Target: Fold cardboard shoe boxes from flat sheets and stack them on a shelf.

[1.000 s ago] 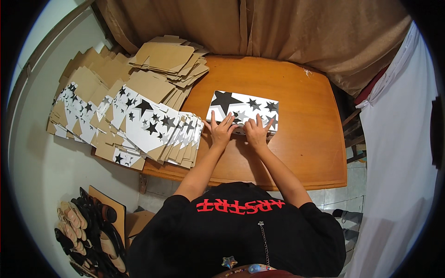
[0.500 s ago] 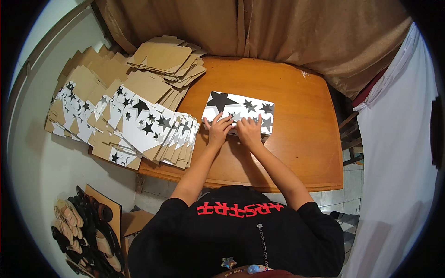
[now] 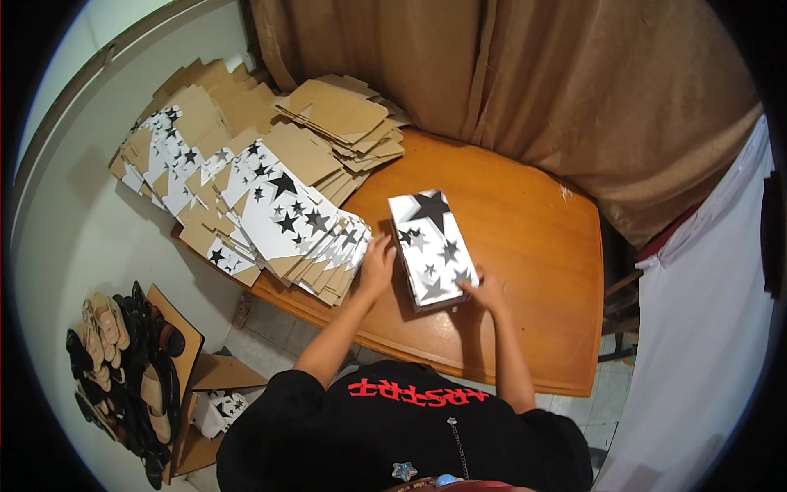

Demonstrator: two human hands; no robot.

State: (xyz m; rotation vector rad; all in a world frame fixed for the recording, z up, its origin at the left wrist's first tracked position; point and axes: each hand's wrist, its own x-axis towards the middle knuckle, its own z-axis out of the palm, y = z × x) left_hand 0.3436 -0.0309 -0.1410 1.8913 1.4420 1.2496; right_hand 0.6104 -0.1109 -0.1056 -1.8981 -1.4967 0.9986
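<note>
A closed cardboard box (image 3: 430,246), white with black and grey stars, lies on the wooden table with its long side running away from me. My right hand (image 3: 490,293) grips its near right corner, the thumb on top and the other fingers at the side. My left hand (image 3: 378,266) is beside the box's left side, fingers loosely extended and holding nothing; a small gap seems to separate it from the box. Just left of that hand, flat star-printed cardboard blanks (image 3: 283,209) lie in an overlapping, fanned pile.
Plain brown cardboard pieces (image 3: 336,111) are stacked at the back left of the table (image 3: 541,271). Brown curtains (image 3: 566,90) hang behind it, and a white cloth (image 3: 705,287) hangs on the right. At the lower left, a rack of shoes (image 3: 131,361) stands near an open carton (image 3: 221,373).
The box has turned from lying crosswise to pointing away from me. My hands have parted from its near edge to its two sides. The whole view has also shifted.
</note>
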